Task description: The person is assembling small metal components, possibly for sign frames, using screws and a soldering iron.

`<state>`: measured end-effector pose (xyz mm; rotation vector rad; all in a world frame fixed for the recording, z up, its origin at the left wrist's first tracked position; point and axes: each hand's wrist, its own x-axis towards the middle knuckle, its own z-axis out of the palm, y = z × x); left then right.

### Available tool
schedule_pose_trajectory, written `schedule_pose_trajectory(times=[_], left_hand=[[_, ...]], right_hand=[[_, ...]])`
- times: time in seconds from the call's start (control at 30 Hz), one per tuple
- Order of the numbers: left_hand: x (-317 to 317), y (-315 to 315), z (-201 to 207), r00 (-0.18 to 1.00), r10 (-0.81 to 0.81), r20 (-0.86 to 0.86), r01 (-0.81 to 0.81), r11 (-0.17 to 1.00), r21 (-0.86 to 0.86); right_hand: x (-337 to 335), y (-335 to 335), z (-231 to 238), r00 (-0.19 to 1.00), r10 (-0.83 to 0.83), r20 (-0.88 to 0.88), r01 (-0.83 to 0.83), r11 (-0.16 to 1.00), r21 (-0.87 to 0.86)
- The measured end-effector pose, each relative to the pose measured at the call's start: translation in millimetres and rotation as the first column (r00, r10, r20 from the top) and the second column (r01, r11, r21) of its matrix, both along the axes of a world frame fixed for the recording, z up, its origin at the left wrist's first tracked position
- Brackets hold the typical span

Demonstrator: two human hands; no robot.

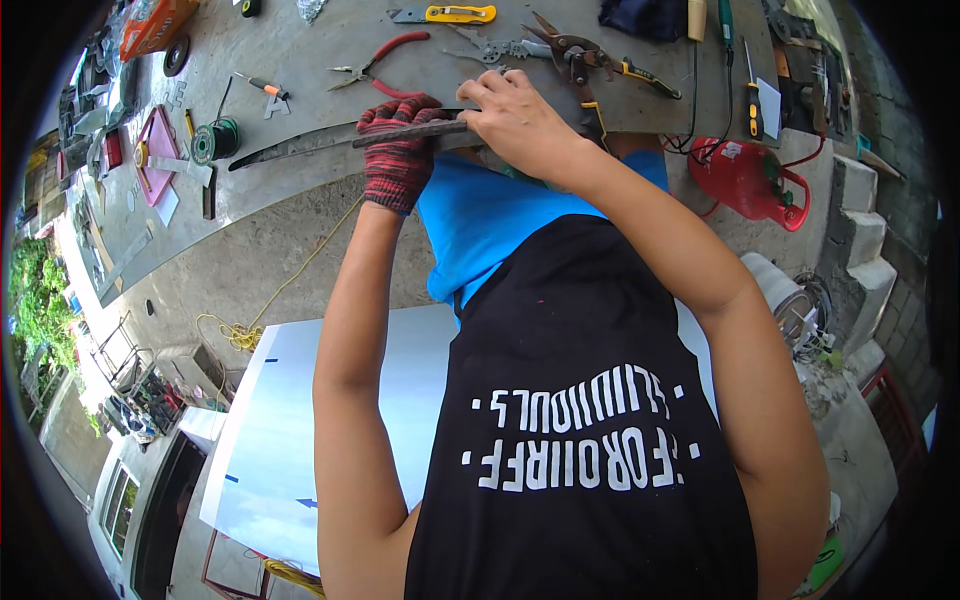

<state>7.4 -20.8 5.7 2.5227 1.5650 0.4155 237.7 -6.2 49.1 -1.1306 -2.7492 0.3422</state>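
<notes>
My left hand (398,160), in a red and black knit glove, is closed at the table's near edge. Out of its left side runs a long, thin, dark strip (300,147), narrowing to a tip. A shorter dark grey flat bar (412,131) crosses over the glove. Bare, my right hand (515,118) pinches the right end of that bar, fingers bent. Where strip and bar meet under the glove is hidden. Just beyond the hands lie red-handled pliers (385,65), a grey wire stripper (505,46) and tin snips (575,55).
On the grey table (290,60) are a yellow utility knife (460,14), a screwdriver (265,87), a green wire spool (213,142) and a pink square (155,160). A yellow-handled screwdriver (753,105) lies at right. Beside the table stands a red container (745,180); yellow cord (240,333) trails below.
</notes>
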Motion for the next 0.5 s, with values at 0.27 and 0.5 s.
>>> schedule_pose_trajectory(times=[0.27, 0.5], left_hand=[[-4.6, -0.4, -6.1, 0.999, -0.029, 0.046, 0.028, 0.999, 0.031], [-2.8, -0.1, -6.3, 1.000, -0.016, 0.024, 0.015, 0.999, 0.036]], right_hand=[[-6.9, 0.1, -12.5, 0.993, -0.070, -0.099, 0.063, 0.995, -0.072], [-7.2, -0.1, -7.6, 0.997, -0.065, -0.033, 0.063, 0.996, -0.063]])
